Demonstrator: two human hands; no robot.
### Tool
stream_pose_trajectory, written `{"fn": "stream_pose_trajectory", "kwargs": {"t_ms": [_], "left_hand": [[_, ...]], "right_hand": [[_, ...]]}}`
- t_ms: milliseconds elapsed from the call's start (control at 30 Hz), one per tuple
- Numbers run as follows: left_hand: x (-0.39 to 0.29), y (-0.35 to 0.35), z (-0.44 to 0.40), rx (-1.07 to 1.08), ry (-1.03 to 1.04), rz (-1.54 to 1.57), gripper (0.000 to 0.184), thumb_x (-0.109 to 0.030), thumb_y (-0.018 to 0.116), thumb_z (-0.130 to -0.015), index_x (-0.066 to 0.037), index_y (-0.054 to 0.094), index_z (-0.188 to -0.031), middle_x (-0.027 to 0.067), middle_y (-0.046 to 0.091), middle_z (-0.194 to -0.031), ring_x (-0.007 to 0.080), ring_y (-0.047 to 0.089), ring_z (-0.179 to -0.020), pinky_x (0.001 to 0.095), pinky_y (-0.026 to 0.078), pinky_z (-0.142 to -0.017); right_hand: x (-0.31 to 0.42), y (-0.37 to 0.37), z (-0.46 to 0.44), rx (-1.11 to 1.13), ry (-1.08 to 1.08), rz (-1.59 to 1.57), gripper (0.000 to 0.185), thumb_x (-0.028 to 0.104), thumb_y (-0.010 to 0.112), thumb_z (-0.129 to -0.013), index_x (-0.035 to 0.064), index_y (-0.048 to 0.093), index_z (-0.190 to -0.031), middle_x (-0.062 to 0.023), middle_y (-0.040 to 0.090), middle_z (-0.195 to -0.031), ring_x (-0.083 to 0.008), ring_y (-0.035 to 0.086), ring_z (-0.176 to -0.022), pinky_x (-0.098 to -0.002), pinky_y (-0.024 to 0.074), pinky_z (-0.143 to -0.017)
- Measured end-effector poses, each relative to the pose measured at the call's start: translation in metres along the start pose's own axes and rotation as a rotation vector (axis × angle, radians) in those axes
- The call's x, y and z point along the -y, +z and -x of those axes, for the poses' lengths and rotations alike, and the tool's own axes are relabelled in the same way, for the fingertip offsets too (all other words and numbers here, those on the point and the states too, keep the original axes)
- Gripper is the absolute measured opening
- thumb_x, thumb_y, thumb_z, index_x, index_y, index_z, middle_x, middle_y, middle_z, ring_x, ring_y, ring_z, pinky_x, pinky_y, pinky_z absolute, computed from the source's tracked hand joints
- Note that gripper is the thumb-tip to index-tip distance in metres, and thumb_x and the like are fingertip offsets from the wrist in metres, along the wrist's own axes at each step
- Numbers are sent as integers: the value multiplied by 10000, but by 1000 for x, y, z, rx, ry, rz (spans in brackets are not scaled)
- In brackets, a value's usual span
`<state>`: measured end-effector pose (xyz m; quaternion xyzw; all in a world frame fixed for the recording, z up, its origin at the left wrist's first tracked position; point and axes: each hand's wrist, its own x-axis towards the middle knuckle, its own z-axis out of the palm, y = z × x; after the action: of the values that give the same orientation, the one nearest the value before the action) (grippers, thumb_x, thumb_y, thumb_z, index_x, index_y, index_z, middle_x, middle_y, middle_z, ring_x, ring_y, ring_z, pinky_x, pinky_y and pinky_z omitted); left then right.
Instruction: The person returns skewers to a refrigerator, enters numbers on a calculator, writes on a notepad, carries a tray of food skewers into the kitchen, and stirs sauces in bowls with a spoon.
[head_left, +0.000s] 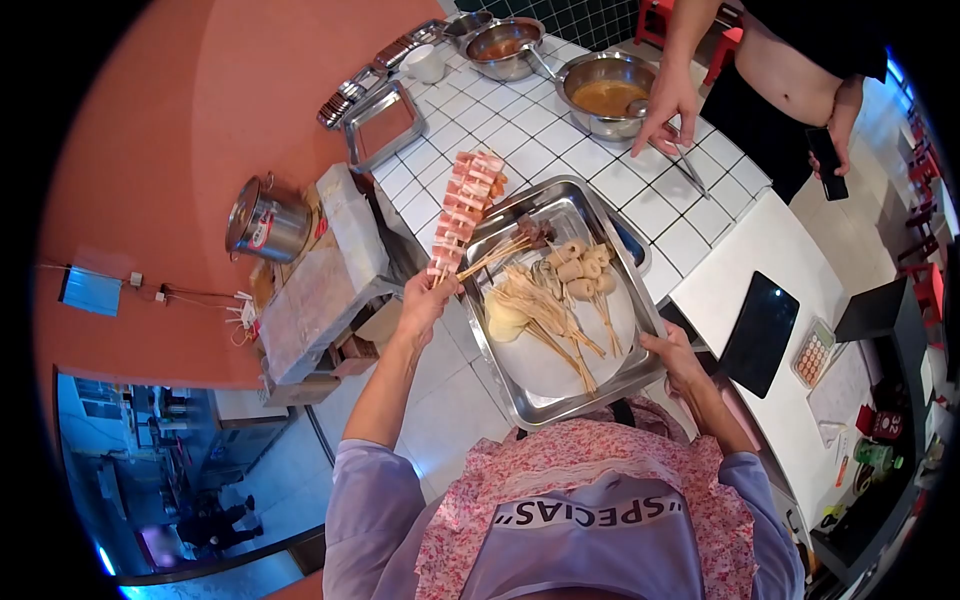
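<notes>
My left hand point(428, 302) is closed around the stick ends of several skewers of pink-and-white sliced meat point(462, 212), raised over the left edge of a metal tray point(513, 395). With my right hand point(675, 355) I grip the tray's right side, thumb over the rim. Inside the tray lie skewers of rolled tan pieces point(580, 268), a bundle of pale skewers point(535, 305), a few dark pieces point(535, 232) and a pale yellow rounded piece point(505, 318). The tray is held in front of my apron, beside the tiled counter point(480, 130).
A steel bowl of orange-brown broth point(608, 97) and another bowl point(503, 48) stand on the counter. Across it, a person's hand point(668, 105) reaches down beside tongs point(690, 170); the other holds a phone point(827, 165). A tablet point(760, 333) lies right. A steel pot point(270, 222) stands left.
</notes>
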<state>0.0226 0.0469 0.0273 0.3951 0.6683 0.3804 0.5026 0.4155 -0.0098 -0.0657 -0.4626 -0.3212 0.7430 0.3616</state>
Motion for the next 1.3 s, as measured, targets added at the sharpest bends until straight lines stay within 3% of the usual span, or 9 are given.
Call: {"fn": "stream_pose_trajectory", "kwargs": {"t_ms": [100, 300, 400, 600, 700, 867, 1000, 1200, 1300], "left_hand": [[13, -4, -8, -49, 41, 3, 83, -162, 617, -839, -99, 574, -873, -11, 619, -728, 11, 352, -474, 182, 217, -397], [15, -2, -4, -120, 248, 25, 104, -116, 616, -840, -61, 595, -925, -11, 613, -772, 40, 510, -636, 193, 377, -543], [30, -11, -13, -99, 369, -138, 159, -147, 636, -819, -16, 602, -903, 1, 595, -732, 72, 519, -679, 250, 428, -614], [11, -5, 5, -222, 488, -693, 163, -162, 634, -813, -37, 605, -914, 128, 605, -787, 233, 611, -747, 321, 467, -640], [3, -2, 8, -202, 591, -762, 203, -188, 651, -797, -30, 605, -915, 162, 602, -863, 313, 604, -795, 362, 476, -666], [-1, -2, 10, -207, 622, -820, 299, -99, 664, -762, -75, 548, -1036, 119, 570, -943, 306, 602, -814, 392, 483, -670], [-2, -6, 9, -116, 722, -928, 126, -67, 632, -784, -49, 555, -882, 102, 555, -907, 281, 601, -759, 358, 500, -637], [7, -2, 0, -146, 848, -1046, 84, -90, 609, -782, -59, 554, -838, 88, 563, -881, 309, 589, -758, 391, 482, -623], [4, -1, 1, -159, 758, -1060, 71, -83, 602, -781, -53, 553, -824, 93, 565, -862, 306, 581, -768, 392, 470, -638]], "right_hand": [[1, 2, 0, 20, -4, -13, 386, 91, 578, -828, 21, 519, -1203, -44, 631, -1003, -109, 587, -851, -243, 454, -778], [2, 8, -6, 28, -4, 1, 384, 97, 574, -830, 24, 516, -1203, -49, 631, -1009, -113, 590, -856, -249, 456, -783], [3, 11, -5, 40, 1, -31, 373, 96, 573, -827, 22, 526, -1190, -48, 633, -1003, -114, 591, -853, -251, 457, -780], [-7, 4, -11, 13, -29, 10, 349, 119, 596, -820, 24, 556, -1153, -34, 642, -965, -112, 596, -815, -251, 465, -749], [-6, 4, -11, 6, -33, 10, 351, 127, 607, -820, 25, 559, -1152, -29, 643, -958, -108, 596, -802, -250, 466, -742], [-2, 7, -6, -51, -5, 8, 357, 105, 597, -817, 15, 553, -1159, -37, 632, -971, -116, 586, -822, -259, 459, -749], [-9, 1, -7, -25, -24, 6, 364, 86, 592, -810, 11, 550, -1163, -40, 634, -970, -116, 587, -822, -257, 460, -750], [-5, 2, -6, -29, -34, 11, 374, 79, 593, -802, 15, 555, -1168, -38, 637, -979, -105, 586, -838, -250, 451, -764], [-3, 4, -4, -55, -13, 41, 361, 88, 600, -801, 16, 568, -1153, -38, 637, -977, -108, 584, -834, -249, 450, -766]]}}
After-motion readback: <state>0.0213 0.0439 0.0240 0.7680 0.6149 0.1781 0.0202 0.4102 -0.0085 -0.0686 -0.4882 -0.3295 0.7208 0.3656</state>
